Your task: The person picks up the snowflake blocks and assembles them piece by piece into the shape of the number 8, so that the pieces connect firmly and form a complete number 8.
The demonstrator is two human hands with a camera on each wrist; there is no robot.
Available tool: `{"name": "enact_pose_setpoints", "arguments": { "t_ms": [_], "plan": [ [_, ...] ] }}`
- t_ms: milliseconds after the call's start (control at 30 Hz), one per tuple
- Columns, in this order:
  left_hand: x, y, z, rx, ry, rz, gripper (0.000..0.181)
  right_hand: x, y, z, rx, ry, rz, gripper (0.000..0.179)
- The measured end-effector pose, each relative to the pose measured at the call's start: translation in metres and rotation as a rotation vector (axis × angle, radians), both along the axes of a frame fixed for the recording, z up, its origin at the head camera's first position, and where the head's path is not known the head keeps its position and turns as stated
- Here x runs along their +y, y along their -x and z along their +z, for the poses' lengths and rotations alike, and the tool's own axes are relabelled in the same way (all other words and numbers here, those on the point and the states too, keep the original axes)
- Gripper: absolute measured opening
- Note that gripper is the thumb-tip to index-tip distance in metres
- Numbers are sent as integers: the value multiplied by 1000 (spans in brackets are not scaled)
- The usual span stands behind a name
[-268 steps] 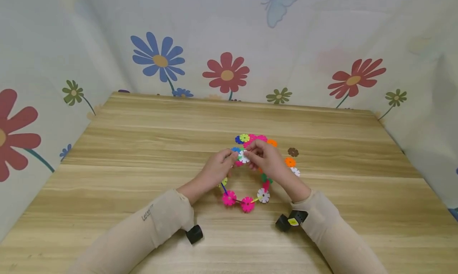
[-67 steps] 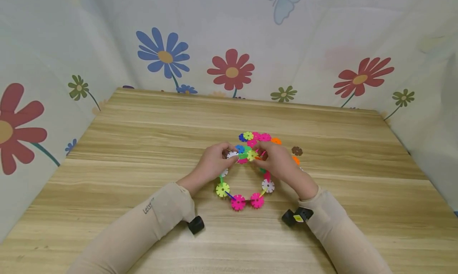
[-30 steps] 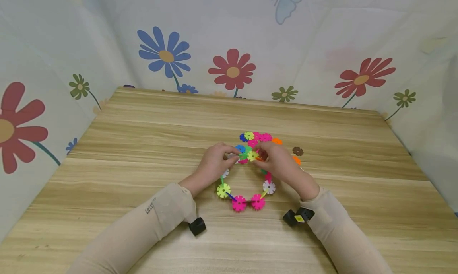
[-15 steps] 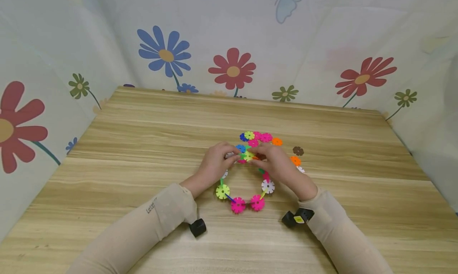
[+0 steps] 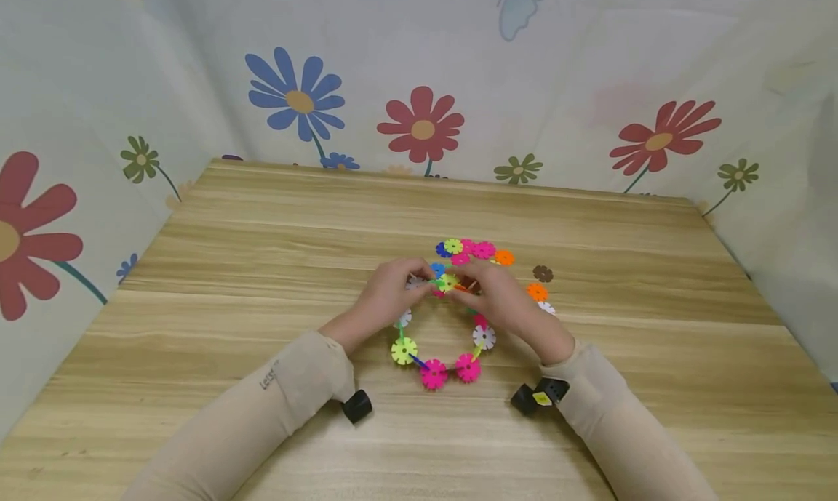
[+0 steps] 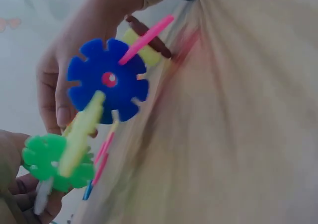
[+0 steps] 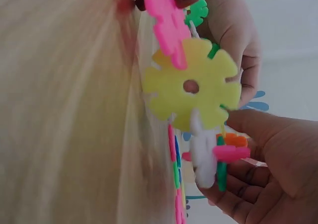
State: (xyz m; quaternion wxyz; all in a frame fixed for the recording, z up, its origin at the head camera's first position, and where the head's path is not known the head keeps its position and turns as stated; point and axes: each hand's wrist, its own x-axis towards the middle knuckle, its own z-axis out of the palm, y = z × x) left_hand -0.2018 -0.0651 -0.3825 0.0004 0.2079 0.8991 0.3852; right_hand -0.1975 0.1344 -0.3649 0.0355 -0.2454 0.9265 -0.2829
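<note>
A loop of interlocked, notched plastic snowflake discs hangs from both hands toward my body, with flat-facing discs alternating with edge-on ones. Its near end shows two pink discs point(image 5: 433, 374), a lime disc point(image 5: 404, 350) and a white disc point(image 5: 484, 337). At the loop's far side, my left hand point(image 5: 386, 290) pinches a green disc, with a white disc partly hidden under its fingers. My right hand point(image 5: 500, 301) pinches a lime disc point(image 5: 448, 282) right beside the green one. In the left wrist view, a blue disc point(image 6: 108, 80) and a green disc point(image 6: 54, 159) show large.
Behind the hands lie loose discs on the wooden table point(image 5: 314, 217): a lime disc point(image 5: 453, 246), a pink disc point(image 5: 484, 249) and an orange disc point(image 5: 505, 257). A brown disc point(image 5: 543, 273) and another orange disc point(image 5: 537, 291) lie right of the right hand.
Earlier a white disc was between the fingertips; later the right hand held a lime disc apart from it. Since then the right hand has brought the lime disc left, against the green one.
</note>
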Motion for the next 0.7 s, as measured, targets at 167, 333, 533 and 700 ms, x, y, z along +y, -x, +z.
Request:
{"name": "enact_pose_setpoints", "arguments": {
  "t_ms": [167, 333, 533, 700],
  "plan": [
    [-6, 5, 6, -68, -8, -14, 22, 5, 4, 0, -44, 64, -30, 36],
    [-12, 12, 5, -103, -12, -31, 27, 13, 9, -1, -19, 117, -53, 29],
    [-18, 18, 5, -119, -10, -32, 26, 20, 14, -1, 11, 88, -100, 25],
    [-24, 20, 7, -137, -4, -23, 23, 24, 17, -2, 52, 17, -133, 26]
  ]
}}
